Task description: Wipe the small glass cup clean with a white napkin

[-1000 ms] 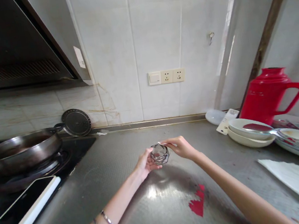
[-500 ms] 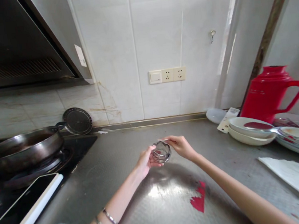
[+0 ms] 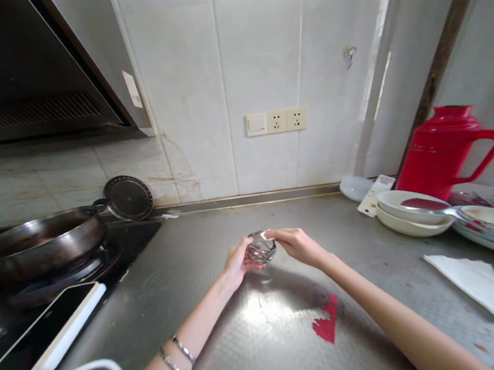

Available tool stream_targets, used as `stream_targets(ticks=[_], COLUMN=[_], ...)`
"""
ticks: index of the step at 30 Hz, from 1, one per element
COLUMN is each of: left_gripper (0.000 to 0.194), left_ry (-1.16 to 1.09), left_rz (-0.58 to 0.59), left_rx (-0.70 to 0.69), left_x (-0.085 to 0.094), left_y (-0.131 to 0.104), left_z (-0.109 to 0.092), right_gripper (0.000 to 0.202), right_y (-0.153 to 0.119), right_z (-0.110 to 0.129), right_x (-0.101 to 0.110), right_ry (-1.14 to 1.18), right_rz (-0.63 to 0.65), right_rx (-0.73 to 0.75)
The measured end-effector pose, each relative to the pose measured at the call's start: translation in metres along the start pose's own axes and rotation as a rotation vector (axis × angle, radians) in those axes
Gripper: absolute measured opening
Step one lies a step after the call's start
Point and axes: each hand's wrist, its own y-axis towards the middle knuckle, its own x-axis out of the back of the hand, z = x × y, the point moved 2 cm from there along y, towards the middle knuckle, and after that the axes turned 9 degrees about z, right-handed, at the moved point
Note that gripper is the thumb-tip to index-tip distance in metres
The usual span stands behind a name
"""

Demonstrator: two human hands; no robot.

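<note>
A small clear glass bowl point(image 3: 262, 251) with a dark, uneven-looking rim is held above the metal counter, tilted toward me. My left hand point(image 3: 237, 260) is closed on its left side, thumb at the rim and fingers underneath. My right hand point(image 3: 298, 245) pinches a small white piece point(image 3: 266, 235), perhaps tissue, against the bowl's right rim. Below the hands, a torn red scrap point(image 3: 326, 320) lies on the counter.
On the left are a steel pan point(image 3: 40, 239) on the stove and a phone point(image 3: 40, 339) with a white cable. To the right stand stacked white bowls point(image 3: 410, 218), a red thermos point(image 3: 438, 154), plates and a white paper napkin point(image 3: 489, 293).
The bowl and my left hand have shifted slightly left. My right hand has moved further over the rim, and the white piece in its fingers now shows clearly.
</note>
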Motion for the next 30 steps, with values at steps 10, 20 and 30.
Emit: stream_targets(ticks=[10, 20, 30], left_gripper=[0.027, 0.018, 0.013], left_ry=[-0.086, -0.175, -0.244], left_rz=[-0.05, -0.111, -0.067], left_rx=[-0.066, -0.179, -0.231], left_x=[-0.004, -0.002, -0.01], left_y=[0.001, 0.001, -0.005], left_z=[0.006, 0.007, 0.008], right_gripper=[0.032, 0.036, 0.029], right_y=[-0.008, -0.012, -0.007], right_z=[0.008, 0.025, 0.035], right_x=[0.0, -0.012, -0.023], right_ry=[-0.08, -0.136, 0.037], right_rz=[-0.088, -0.111, -0.222], right_rx=[-0.008, -0.05, -0.147])
